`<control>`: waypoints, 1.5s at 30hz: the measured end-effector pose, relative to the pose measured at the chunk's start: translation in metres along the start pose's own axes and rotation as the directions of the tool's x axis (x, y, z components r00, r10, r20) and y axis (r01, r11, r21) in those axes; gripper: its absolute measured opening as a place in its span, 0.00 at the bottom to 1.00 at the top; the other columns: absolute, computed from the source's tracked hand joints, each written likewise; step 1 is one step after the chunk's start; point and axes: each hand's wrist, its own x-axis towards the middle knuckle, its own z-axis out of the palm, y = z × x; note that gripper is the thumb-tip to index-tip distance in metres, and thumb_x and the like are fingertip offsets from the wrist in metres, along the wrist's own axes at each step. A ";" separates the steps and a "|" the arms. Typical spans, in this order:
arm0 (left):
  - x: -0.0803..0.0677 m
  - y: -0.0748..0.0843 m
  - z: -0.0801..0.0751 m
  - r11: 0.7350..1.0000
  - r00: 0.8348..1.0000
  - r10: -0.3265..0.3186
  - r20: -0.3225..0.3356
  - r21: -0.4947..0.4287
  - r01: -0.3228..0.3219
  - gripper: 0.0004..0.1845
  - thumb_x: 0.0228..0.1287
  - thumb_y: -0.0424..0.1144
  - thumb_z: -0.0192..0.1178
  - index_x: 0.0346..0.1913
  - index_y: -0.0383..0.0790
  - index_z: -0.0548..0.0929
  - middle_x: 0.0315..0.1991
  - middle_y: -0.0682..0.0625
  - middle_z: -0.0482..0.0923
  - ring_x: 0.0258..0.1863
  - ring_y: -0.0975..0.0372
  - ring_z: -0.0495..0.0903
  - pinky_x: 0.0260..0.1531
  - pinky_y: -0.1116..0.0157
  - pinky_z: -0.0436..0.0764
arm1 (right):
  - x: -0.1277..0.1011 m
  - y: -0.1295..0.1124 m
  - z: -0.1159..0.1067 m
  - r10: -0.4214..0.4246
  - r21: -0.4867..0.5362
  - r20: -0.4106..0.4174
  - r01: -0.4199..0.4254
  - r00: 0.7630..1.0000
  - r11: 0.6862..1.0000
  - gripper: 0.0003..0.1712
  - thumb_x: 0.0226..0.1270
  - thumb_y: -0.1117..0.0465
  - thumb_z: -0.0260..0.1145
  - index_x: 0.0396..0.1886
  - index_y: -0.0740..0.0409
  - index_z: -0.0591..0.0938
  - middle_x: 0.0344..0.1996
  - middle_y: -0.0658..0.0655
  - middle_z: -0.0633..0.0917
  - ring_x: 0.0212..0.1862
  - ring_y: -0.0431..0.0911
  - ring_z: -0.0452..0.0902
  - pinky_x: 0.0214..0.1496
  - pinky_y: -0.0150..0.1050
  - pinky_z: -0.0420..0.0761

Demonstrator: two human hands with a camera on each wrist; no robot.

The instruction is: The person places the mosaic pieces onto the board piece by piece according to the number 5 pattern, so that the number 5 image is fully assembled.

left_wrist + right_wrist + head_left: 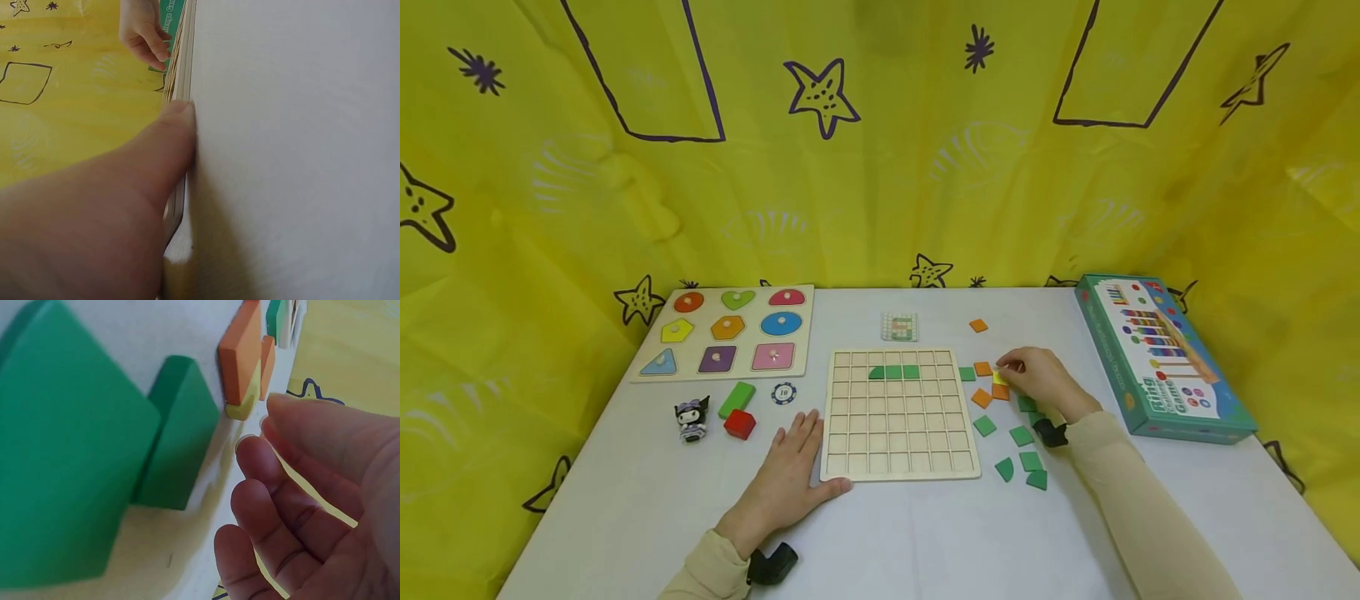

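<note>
Left hand: the left hand [793, 479] lies flat on the bench [625, 500], fingers spread, thumb touching the near left edge of the grid board [895, 454].
Right hand: the right hand [1037, 379] reaches the yellow tile [999, 378] with loosely bent fingertips; real pinch cannot be told.
Yellow tile: on the bench, right of the board, among orange tiles [982, 397] and green tiles [1021, 436].
Board: three green pieces [893, 372] sit in its second row.

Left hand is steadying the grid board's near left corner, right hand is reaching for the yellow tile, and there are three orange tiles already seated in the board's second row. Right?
Not quite: the three tiles seated in the second row of the grid board are green, not orange, as the head view shows. The rest holds: the left hand steadies the near left corner, and the right hand reaches for the yellow tile.
</note>
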 end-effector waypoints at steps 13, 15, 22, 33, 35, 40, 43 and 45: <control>0.001 0.001 0.000 1.000 1.000 -0.002 0.016 -0.008 0.003 0.54 0.58 0.67 0.60 0.73 0.26 0.58 0.74 0.36 0.52 0.74 0.44 0.47 0.69 0.43 0.47 | 0.011 -0.011 0.017 -0.147 -0.032 -0.006 0.147 0.989 0.989 0.17 0.62 0.60 0.73 0.49 0.64 0.85 0.30 0.55 0.77 0.33 0.49 0.69 0.33 0.40 0.70; 0.002 0.001 0.001 1.000 1.000 0.000 0.015 -0.008 0.000 0.54 0.59 0.67 0.60 0.72 0.26 0.58 0.74 0.36 0.52 0.74 0.44 0.47 0.69 0.43 0.47 | 0.014 -0.015 0.019 -0.180 -0.079 0.012 0.180 0.984 0.980 0.18 0.61 0.60 0.73 0.49 0.62 0.86 0.30 0.54 0.76 0.34 0.50 0.67 0.34 0.40 0.69; 0.002 0.001 0.001 1.000 1.000 0.019 0.011 -0.008 -0.019 0.54 0.59 0.67 0.60 0.72 0.25 0.59 0.74 0.35 0.53 0.73 0.43 0.48 0.69 0.43 0.48 | 0.017 -0.029 0.019 -0.196 -0.177 0.013 0.195 0.981 0.965 0.13 0.62 0.62 0.72 0.43 0.67 0.85 0.37 0.59 0.79 0.42 0.55 0.71 0.46 0.47 0.74; 0.001 0.002 0.000 1.000 1.000 0.001 0.014 -0.024 -0.001 0.55 0.58 0.68 0.60 0.72 0.26 0.59 0.74 0.36 0.52 0.74 0.43 0.46 0.69 0.43 0.48 | 0.034 -0.067 0.035 -0.217 -0.034 0.050 0.218 0.975 0.975 0.09 0.62 0.61 0.72 0.37 0.62 0.84 0.32 0.52 0.82 0.35 0.46 0.75 0.41 0.42 0.78; 0.001 0.002 0.001 1.000 1.000 0.003 0.017 -0.027 -0.003 0.55 0.59 0.68 0.59 0.72 0.26 0.58 0.74 0.36 0.52 0.74 0.44 0.46 0.69 0.43 0.47 | 0.037 -0.069 0.040 -0.228 -0.051 0.050 0.230 0.972 0.972 0.07 0.61 0.61 0.73 0.34 0.61 0.84 0.31 0.51 0.82 0.34 0.46 0.75 0.41 0.41 0.78; 0.001 0.003 0.000 1.000 1.000 0.000 0.016 -0.014 0.000 0.55 0.58 0.68 0.60 0.72 0.26 0.59 0.74 0.36 0.52 0.74 0.44 0.47 0.69 0.43 0.48 | 0.040 -0.076 0.046 -0.292 -0.140 0.031 0.294 0.956 0.946 0.05 0.61 0.63 0.73 0.32 0.60 0.86 0.30 0.51 0.83 0.37 0.48 0.76 0.44 0.44 0.78; 0.001 0.002 -0.001 1.000 1.000 -0.012 0.015 -0.005 0.012 0.55 0.58 0.67 0.61 0.73 0.27 0.58 0.74 0.37 0.52 0.74 0.44 0.47 0.69 0.43 0.48 | 0.040 -0.080 0.046 -0.342 -0.179 0.029 0.342 0.939 0.922 0.03 0.61 0.64 0.72 0.32 0.60 0.87 0.31 0.52 0.84 0.39 0.50 0.76 0.46 0.45 0.78; 0.001 0.002 -0.002 1.000 1.000 -0.016 0.012 -0.007 0.016 0.55 0.57 0.67 0.62 0.73 0.26 0.59 0.74 0.36 0.52 0.74 0.43 0.47 0.69 0.43 0.48 | 0.039 -0.080 0.046 -0.393 -0.204 0.033 0.391 0.919 0.898 0.03 0.62 0.65 0.71 0.33 0.61 0.88 0.32 0.53 0.85 0.39 0.50 0.76 0.45 0.45 0.77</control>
